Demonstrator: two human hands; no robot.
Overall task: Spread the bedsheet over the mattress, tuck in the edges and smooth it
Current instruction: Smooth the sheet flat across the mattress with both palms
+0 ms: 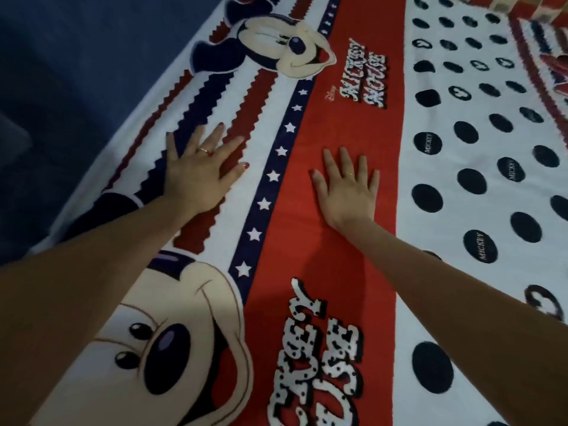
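Observation:
The bedsheet (344, 124) lies flat across the mattress and fills most of the view. It is printed with cartoon mouse faces, a wide red band, a navy star stripe and black dots on white. My left hand (199, 170) presses flat on the red and navy zigzag stripes near the sheet's left edge, fingers spread. My right hand (347, 189) lies flat on the red band, fingers straight and slightly apart. Both arms reach forward from the bottom of the view. The mattress itself is hidden under the sheet.
A dark blue surface (70, 72) runs along the bed's left edge. At the top right corner lies a red and cream checked fabric (516, 4) beside more patterned sheet.

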